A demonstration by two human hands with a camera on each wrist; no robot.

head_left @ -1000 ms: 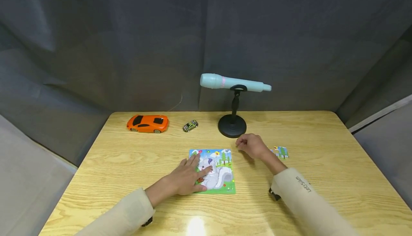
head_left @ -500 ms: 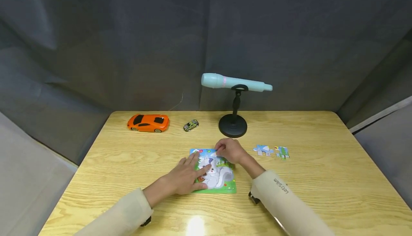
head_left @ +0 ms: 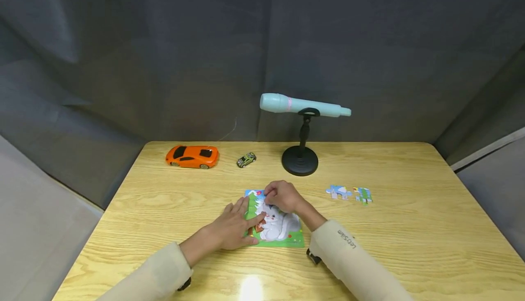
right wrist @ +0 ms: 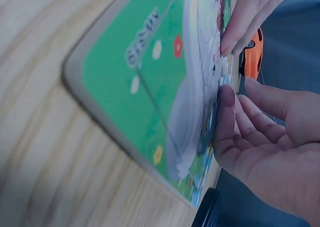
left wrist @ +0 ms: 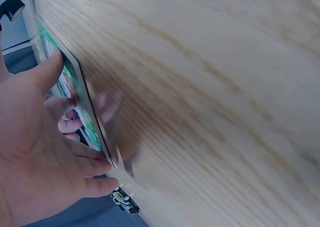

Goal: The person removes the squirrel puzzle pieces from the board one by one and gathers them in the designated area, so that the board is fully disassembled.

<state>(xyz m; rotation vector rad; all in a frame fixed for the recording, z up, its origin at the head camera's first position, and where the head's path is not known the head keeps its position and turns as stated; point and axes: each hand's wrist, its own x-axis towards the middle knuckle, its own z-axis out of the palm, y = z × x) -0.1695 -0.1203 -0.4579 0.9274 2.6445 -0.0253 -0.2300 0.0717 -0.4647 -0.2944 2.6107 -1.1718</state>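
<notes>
Most of our puzzle (head_left: 275, 221) already looks filled in, lying flat on the wooden table (head_left: 410, 228), while two loose pieces (head_left: 348, 194) wait to its right. It is thin, glossy card with a grey border. Our left hand (head_left: 235, 225) lies spread and flat on the puzzle's left edge; our right hand (head_left: 283, 196) presses curled fingertips onto its top, whether pinching a piece we cannot tell.

Right hand (head_left: 282, 196) covers puzzle board's (head_left: 283, 235) upper part; any piece under fingers hidden. Loose puzzle pieces (head_left: 349, 193) too small to read. Wrist views blurred, cropped.
</notes>
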